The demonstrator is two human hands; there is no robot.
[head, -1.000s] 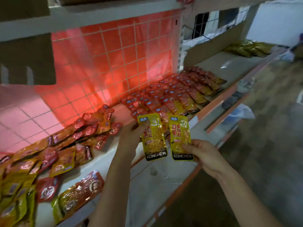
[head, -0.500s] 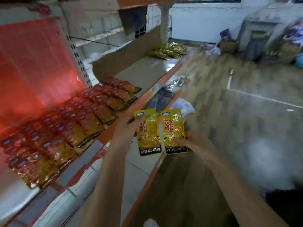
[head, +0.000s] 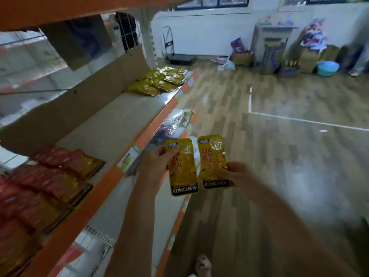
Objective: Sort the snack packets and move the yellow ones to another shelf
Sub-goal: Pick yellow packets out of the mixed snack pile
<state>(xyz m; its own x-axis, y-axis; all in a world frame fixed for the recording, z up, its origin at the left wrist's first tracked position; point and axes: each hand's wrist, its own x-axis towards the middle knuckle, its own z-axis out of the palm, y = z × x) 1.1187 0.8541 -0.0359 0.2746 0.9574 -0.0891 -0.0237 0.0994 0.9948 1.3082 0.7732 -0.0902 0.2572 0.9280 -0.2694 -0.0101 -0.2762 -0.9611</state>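
left hand gripping glossy yellow foil packet | right hand pinching second yellow packet | view swinging off red packets toward yellow pile on far shelf | carrying, placing next

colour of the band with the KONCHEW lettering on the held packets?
Black band with white lettering, along the bottom of each yellow snack packet; head view, the only view.
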